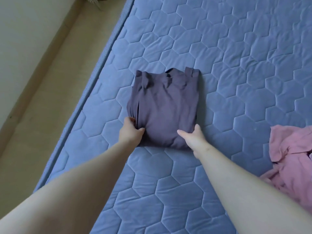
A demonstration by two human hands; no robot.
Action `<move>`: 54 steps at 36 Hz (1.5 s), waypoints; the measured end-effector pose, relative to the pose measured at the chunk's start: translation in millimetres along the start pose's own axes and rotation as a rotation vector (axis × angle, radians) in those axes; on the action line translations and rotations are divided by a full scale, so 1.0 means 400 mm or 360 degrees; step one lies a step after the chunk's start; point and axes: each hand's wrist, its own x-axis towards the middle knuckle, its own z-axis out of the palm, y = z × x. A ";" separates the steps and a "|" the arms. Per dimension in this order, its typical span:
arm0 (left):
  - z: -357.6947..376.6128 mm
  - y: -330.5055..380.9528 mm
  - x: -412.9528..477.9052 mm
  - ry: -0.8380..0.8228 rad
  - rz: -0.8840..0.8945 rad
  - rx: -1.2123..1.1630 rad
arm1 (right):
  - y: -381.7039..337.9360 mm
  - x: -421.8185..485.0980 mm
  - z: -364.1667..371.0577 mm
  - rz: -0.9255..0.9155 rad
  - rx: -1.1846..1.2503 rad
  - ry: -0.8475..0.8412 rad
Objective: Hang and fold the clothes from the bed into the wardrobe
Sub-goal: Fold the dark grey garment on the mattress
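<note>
A dark purple-grey garment (164, 107) lies folded into a rough rectangle in the middle of the blue quilted bed (236, 65). My left hand (130, 130) grips the near left corner of the folded garment, fingers curled into the cloth. My right hand (194, 137) holds the near right corner, thumb on top and the other fingers tucked under the edge. A crumpled pink garment (290, 166) lies on the bed at the right edge of view.
The bed's left edge (94, 78) runs diagonally from top centre to lower left. Beyond it is beige floor (55, 73) and a pale wall (20, 39). A spotted object (92, 0) shows at the top left.
</note>
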 end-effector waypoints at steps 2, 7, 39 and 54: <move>0.006 -0.012 -0.002 -0.0053 0.0005 0.0025 | 0.010 0.005 0.000 -0.0003 -0.0105 0.0045; -0.045 -0.057 -0.003 -0.0485 0.0037 0.0255 | 0.055 -0.034 -0.018 0.0143 -0.0122 -0.0123; -0.010 -0.159 -0.139 -0.0784 -0.0662 -0.0519 | 0.224 -0.177 -0.008 0.0479 0.0608 -0.0143; -0.121 0.042 -0.341 -0.0945 -0.0447 -0.0642 | 0.105 -0.388 -0.168 0.0426 0.0843 -0.0392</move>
